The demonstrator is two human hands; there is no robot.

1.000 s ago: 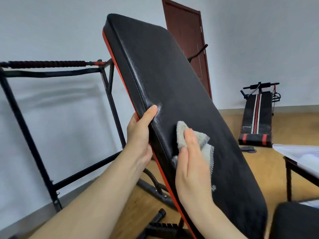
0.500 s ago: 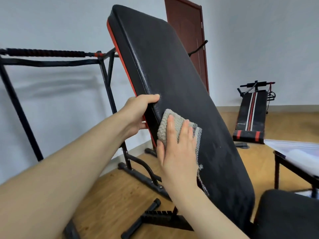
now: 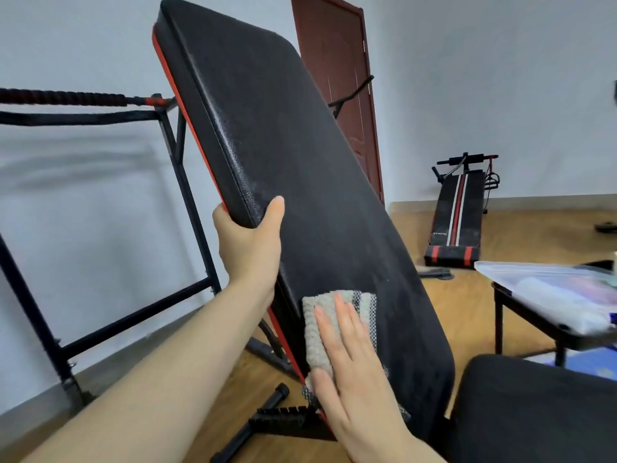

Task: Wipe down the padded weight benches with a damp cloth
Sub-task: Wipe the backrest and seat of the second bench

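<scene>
The right hand [image 3: 354, 362] now lies flat and spread on the damp cloth [image 3: 325, 325], pressing it to the lower part of the tilted backrest pad [image 3: 300, 162], close to that pad's left edge; a second ago the cloth sat bunched under the fingers at mid-pad, half a second ago it was higher against the same edge, so the stroke has run downward along the left border; the left hand [image 3: 250, 242] has slid up a little and is clamped on the left edge, thumb over the face, steadying the pad; I judge the left strip nearly covered while the dull, dusty centre and right side of the pad remain to be wiped; counted: one cloth, two hands, two benches in view, the near one with its backrest and a separate seat pad [image 3: 534, 412] at the lower right, and a striped bench [image 3: 457, 215] well apart by the far wall, untouched.
</scene>
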